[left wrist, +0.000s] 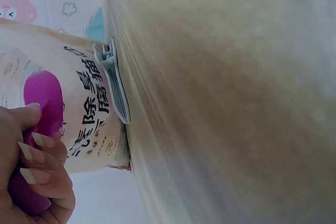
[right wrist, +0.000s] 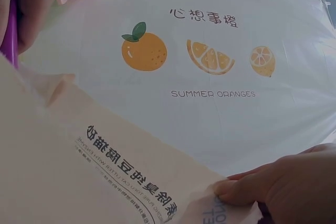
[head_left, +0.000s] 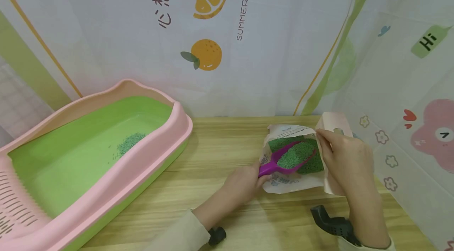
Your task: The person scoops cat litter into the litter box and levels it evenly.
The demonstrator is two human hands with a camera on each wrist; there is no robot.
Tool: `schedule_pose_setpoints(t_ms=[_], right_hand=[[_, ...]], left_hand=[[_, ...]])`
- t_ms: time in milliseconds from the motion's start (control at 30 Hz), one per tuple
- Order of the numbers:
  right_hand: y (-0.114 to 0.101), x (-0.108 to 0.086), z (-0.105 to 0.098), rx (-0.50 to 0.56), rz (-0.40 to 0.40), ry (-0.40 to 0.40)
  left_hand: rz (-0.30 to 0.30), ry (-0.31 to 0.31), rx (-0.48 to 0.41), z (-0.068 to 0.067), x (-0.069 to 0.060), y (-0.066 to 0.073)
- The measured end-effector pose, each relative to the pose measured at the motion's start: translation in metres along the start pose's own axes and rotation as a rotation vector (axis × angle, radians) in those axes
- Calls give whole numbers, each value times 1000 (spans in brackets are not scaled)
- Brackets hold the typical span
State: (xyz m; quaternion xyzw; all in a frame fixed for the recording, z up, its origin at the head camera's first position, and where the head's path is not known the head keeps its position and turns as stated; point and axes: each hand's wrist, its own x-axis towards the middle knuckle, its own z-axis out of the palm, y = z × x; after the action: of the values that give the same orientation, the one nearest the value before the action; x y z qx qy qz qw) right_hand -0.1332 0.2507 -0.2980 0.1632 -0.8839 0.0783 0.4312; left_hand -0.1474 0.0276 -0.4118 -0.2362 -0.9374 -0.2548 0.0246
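Note:
My left hand (head_left: pixel 244 182) grips the handle of a purple scoop (head_left: pixel 271 168), with fingers curled round it in the left wrist view. The scoop is heaped with green cat litter pellets (head_left: pixel 296 155) and lies over the mouth of an opened litter bag (head_left: pixel 283 186). More green pellets show inside the bag, beneath the scoop. At the bag's right side, my right hand (head_left: pixel 349 156) pinches the rim of the opening between thumb and fingers. In the right wrist view, printing runs along the bag's edge beside that right hand (right wrist: pixel 283 182).
A litter box (head_left: pixel 166 146) with a pink rim and green base fills the left of the wooden table (head_left: pixel 213 140). A small pile of green pellets (head_left: pixel 131 143) lies inside it. Printed curtains (head_left: pixel 276 66) hang behind and to the right.

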Motion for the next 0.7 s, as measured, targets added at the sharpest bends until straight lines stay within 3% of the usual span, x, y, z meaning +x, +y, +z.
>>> schedule_pose_setpoints(t_ms=[133,400,567,700], right_hand=[[1,0,0,1,-6,8],[2,1,0,1,-19,13],[2,0,1,3,-21,7],[2,0,1,6,-24,14]], left_hand=[[-7,-14,-28,-2,-1,-3],[33,13,18,-4,-3,-5],[60,29,49,-12,-9,-5],[57,6,51,-22,-17,-7]])
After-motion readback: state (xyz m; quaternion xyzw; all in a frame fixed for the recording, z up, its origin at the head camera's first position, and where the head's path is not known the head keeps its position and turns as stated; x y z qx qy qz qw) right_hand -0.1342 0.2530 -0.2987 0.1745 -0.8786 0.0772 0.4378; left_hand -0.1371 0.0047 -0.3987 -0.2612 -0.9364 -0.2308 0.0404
